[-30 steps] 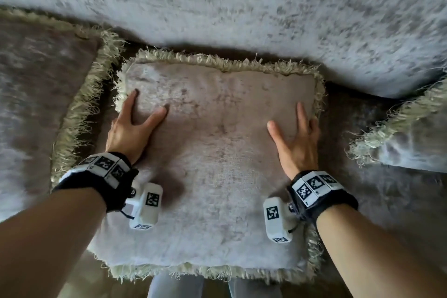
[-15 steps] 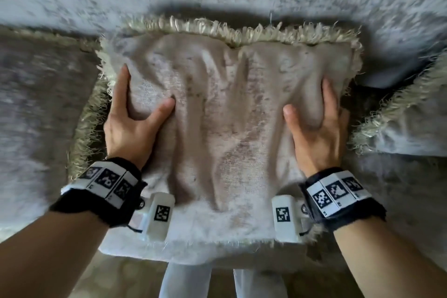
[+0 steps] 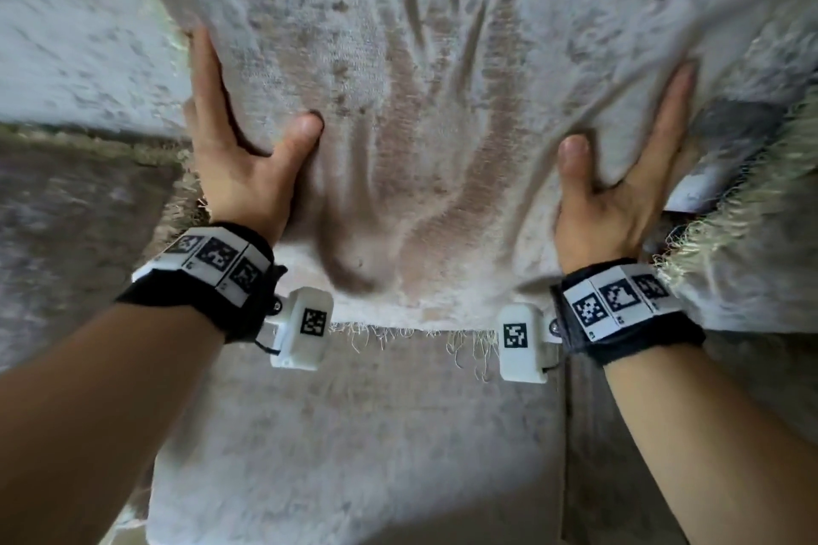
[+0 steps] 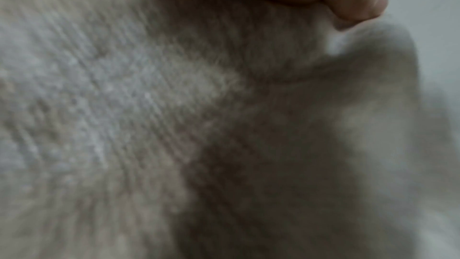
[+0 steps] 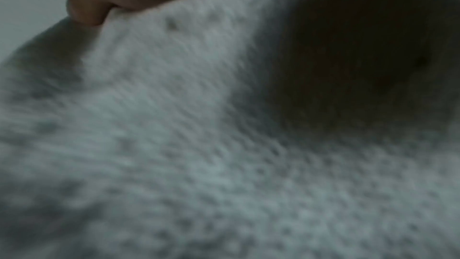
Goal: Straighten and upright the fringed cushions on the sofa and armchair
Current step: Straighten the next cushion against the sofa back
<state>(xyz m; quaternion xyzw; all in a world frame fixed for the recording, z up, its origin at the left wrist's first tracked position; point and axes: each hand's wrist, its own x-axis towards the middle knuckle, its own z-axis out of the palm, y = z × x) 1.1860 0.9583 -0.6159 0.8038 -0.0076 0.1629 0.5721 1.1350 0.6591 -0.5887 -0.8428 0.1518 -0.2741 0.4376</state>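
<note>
A beige fringed cushion (image 3: pixel 420 124) is held up in front of the sofa back, its bottom fringe hanging above the seat. My left hand (image 3: pixel 248 101) grips its left side, thumb dug into the front face and fingers along the edge. On the other side my right hand (image 3: pixel 628 115) grips the same way, and the fabric creases between the two hands. The left wrist view is filled with blurred cushion fabric (image 4: pixel 174 125) under my thumb (image 4: pixel 358 5). The right wrist view shows the same weave (image 5: pixel 199 145) beneath my right thumb (image 5: pixel 84 11).
A second fringed cushion (image 3: pixel 66 234) lies flat at the left. A third one (image 3: pixel 752 234) leans in at the right, close to my right hand. The grey sofa seat (image 3: pixel 354 434) lies below the raised cushion and the backrest (image 3: pixel 66 35) stands behind it.
The cushion lay flat on the seat under my flat hands. Both hands then closed on its sides and lifted it up toward the backrest.
</note>
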